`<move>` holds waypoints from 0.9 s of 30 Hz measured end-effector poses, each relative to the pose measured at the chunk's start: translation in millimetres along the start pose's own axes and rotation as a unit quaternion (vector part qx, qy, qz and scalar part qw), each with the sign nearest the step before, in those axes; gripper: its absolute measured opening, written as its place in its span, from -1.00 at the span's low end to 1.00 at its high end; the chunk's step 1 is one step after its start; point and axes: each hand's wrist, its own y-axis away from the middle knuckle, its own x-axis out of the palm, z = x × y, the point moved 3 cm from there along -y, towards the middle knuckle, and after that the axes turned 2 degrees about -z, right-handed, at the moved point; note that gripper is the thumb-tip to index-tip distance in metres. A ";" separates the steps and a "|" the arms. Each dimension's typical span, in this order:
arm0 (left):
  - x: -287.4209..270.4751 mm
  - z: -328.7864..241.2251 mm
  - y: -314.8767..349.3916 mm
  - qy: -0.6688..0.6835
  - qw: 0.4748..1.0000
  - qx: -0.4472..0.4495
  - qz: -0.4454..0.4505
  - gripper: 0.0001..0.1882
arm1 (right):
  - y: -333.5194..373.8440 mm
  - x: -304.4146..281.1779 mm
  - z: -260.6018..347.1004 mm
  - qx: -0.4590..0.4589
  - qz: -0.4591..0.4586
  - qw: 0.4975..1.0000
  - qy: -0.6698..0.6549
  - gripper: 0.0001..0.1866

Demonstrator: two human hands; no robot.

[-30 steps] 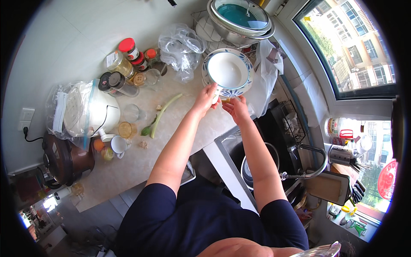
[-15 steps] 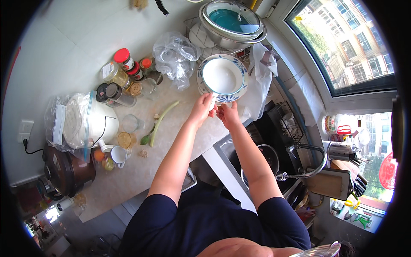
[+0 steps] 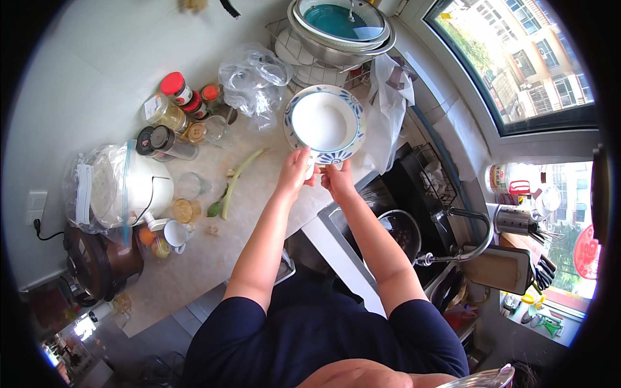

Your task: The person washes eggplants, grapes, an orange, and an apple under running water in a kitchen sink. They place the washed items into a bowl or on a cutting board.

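Overlapping a blue-patterned plate point(image 3: 335, 156), the white bowl point(image 3: 323, 123) has its handle pinched by the left hand's point(image 3: 297, 173) fingers; the right hand's point(image 3: 336, 180) fingers curl by the plate's near rim, their grip unclear. The table's point(image 3: 255, 187) near edge passes under the forearms, the sink point(image 3: 337, 223) to the right. Table shows between the left hand and a green stalk point(image 3: 238, 178). A clear plastic bag point(image 3: 253, 84), wire rack point(image 3: 354, 79) and whitish bag point(image 3: 391, 97) crowd the plate's far side and right.
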 end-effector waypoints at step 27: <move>-7.9 30.2 22.9 -0.084 0.988 0.100 -0.083 -0.63 | 282.8 31.0 132.1 -0.400 0.375 0.836 0.011 -0.96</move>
